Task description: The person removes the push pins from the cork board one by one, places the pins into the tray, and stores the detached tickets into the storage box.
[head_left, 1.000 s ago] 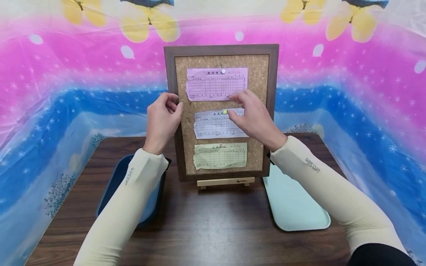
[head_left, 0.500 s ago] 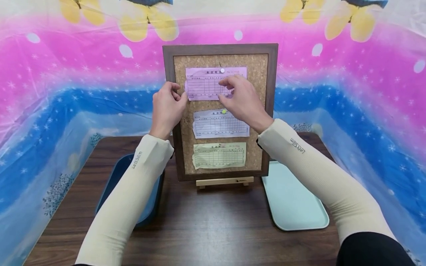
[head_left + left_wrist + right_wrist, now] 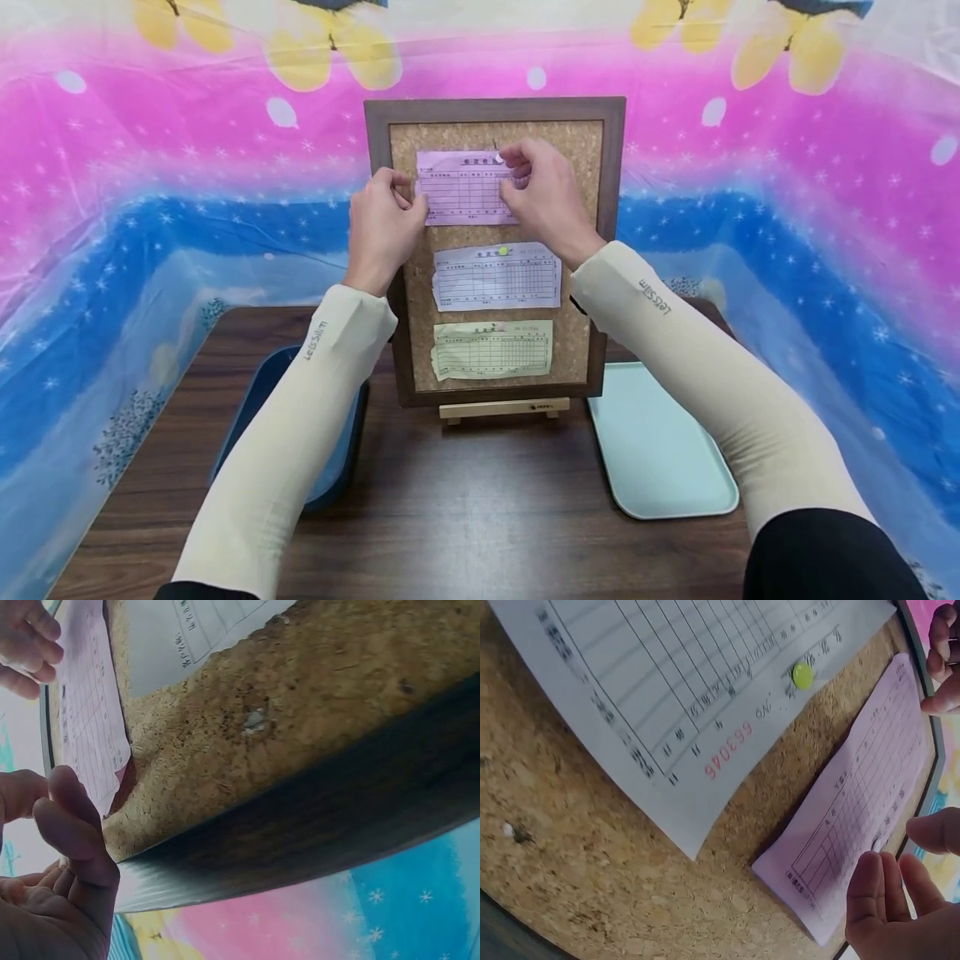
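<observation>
Near the corkboard's (image 3: 570,358) top edge, the risen right hand (image 3: 552,193) can reach the pin (image 3: 498,158); it and the left hand (image 3: 382,227), loosely curled, hold nothing.

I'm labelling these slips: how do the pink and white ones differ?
The pink slip is above the white slip. The pink slip has a pale pin, the white slip a yellow-green pin. In the head view, the right hand covers part of the pink slip, while the white slip shows almost whole. Both are printed forms pinned to the corkboard.

Pink-and-blue cloth (image 3: 255,150) hangs behind a brown table (image 3: 480,508).
</observation>
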Motion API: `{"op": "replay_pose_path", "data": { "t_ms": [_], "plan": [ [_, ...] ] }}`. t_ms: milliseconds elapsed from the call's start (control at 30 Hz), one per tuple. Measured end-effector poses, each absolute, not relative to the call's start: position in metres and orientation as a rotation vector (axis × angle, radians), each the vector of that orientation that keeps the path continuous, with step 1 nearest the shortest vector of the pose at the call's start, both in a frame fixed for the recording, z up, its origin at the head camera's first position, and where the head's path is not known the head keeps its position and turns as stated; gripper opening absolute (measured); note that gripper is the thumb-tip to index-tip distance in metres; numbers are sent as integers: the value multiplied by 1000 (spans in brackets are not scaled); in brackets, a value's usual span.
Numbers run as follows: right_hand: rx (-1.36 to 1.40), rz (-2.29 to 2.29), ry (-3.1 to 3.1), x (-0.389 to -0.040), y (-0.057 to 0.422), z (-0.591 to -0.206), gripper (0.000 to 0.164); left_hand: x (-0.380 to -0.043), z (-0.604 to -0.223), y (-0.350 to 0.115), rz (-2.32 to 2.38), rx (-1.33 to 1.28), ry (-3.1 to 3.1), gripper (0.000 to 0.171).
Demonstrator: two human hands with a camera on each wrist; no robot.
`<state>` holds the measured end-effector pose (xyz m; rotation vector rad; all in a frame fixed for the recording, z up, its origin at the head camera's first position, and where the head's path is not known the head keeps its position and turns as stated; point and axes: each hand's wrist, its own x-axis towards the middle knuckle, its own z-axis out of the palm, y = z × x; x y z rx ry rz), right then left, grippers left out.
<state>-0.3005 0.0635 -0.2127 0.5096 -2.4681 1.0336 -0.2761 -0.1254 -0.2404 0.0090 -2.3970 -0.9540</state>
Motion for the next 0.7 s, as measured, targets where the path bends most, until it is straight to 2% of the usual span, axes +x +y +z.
{"op": "replay_pose_path", "data": {
  "t_ms": [700],
  "plan": [
    [397, 931, -2518, -318, 54, -199, 19, -287, -223, -115, -854, 194, -2491, 28]
  ]
}}
